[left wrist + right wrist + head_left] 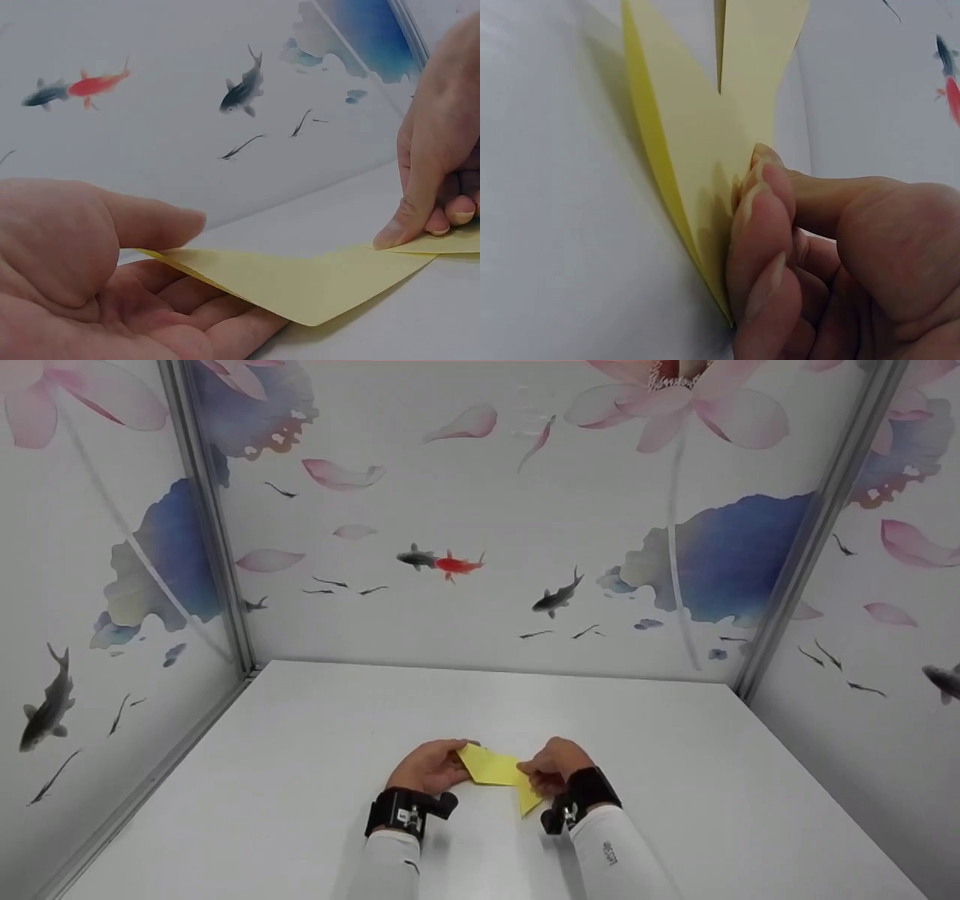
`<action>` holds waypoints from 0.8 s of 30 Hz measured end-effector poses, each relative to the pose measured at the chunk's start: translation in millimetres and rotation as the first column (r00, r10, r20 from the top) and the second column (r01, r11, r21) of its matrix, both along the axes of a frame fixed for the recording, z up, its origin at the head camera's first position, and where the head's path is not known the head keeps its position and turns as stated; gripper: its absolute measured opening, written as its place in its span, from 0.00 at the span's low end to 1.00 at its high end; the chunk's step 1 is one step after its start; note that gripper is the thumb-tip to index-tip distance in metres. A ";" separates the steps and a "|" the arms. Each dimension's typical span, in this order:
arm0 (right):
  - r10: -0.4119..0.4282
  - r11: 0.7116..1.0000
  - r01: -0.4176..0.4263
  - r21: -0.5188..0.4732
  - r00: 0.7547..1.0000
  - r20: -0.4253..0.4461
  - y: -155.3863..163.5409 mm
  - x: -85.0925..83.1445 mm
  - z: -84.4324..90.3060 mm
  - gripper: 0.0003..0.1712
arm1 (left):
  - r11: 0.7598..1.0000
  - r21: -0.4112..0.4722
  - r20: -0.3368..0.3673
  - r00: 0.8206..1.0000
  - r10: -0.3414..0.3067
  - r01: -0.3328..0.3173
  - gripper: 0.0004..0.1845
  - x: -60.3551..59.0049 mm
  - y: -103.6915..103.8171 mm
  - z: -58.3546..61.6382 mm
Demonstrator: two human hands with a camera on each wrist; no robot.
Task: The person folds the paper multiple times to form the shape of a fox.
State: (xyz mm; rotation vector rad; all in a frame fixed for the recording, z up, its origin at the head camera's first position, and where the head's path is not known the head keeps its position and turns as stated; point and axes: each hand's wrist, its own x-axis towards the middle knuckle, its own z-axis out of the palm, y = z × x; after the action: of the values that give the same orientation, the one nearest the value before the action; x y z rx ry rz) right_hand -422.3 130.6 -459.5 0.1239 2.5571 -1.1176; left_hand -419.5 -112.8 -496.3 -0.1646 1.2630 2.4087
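A folded sheet of yellow paper (491,767) stretches between both hands, close over the white table. At its left end my left hand (433,766) pinches it, thumb on top and fingers underneath, as the left wrist view shows. My right hand (557,766) pinches the other end between thumb and curled fingers. A pointed flap of the yellow paper (679,142) angles down toward me beside the right fingers, its layers slightly parted along one edge in the right wrist view. Part of the paper at the right is hidden behind the right hand.
The white table (300,720) reaches to a back panel (465,622) printed with fish, petals and lotus. Similar side panels stand left and right, joined by metal posts (210,525). Each wrist wears a black strap (592,787) with a small camera mount.
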 end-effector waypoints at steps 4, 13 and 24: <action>0.007 1.000 -0.008 -0.028 1.000 -0.006 1.4 4.3 0.5 0.22 | 1.000 0.000 -0.016 1.000 -0.024 0.024 0.28 1.3 -1.6 0.4; 0.010 0.999 -0.009 -0.050 1.000 0.013 -2.7 8.4 3.8 0.24 | 0.924 -0.383 -0.108 0.993 -0.039 -0.005 0.20 11.0 7.6 7.6; 0.001 1.000 -0.001 0.003 1.000 -0.018 -1.0 3.3 0.2 0.23 | 0.536 -0.833 -0.253 0.957 -0.143 -0.140 0.23 9.0 31.7 20.5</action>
State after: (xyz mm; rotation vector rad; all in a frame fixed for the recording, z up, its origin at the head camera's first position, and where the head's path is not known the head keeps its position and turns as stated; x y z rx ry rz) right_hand -419.0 129.6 -459.3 0.1143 2.5739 -1.1201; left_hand -410.6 -81.1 -475.7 -0.0695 2.5022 1.6026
